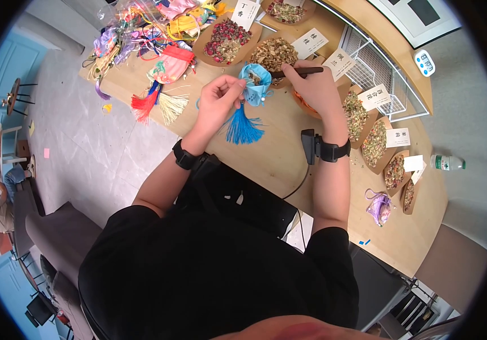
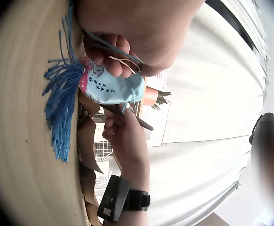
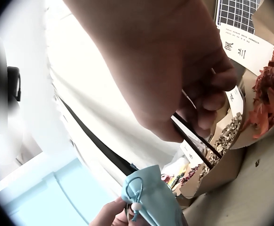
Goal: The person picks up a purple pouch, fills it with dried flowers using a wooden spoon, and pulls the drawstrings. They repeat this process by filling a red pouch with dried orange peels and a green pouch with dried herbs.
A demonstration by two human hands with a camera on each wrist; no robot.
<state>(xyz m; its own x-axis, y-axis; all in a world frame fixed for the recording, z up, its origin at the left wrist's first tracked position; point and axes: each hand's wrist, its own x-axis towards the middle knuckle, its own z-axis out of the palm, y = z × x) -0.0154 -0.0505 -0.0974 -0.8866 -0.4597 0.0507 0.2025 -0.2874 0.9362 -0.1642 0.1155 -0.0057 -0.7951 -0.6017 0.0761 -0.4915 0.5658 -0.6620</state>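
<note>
My left hand (image 1: 221,99) pinches the side of a light blue drawstring pouch (image 1: 256,85), whose mouth gapes and shows dried bits inside. From the pouch's bottom hangs a blue tassel (image 1: 244,126). Flowers and dark lettering mark its cloth in the left wrist view, with a white bead (image 2: 127,105) on its cord. My right hand (image 1: 313,88) grips a slim dark brown tool (image 1: 306,71) shaped like a stick. Its far end overlaps a paper tray of tan dried chips (image 1: 274,54) in the head view. In the right wrist view two dark parallel edges of it show.
Paper trays of dried petals (image 1: 229,42) and herbs (image 1: 375,144) line the table's far edge, with name cards (image 1: 374,96). Tasselled pouches (image 1: 172,62) are heaped at the left. A purple pouch (image 1: 378,207) lies at the right. Behind the trays stands a white wire rack (image 1: 371,71).
</note>
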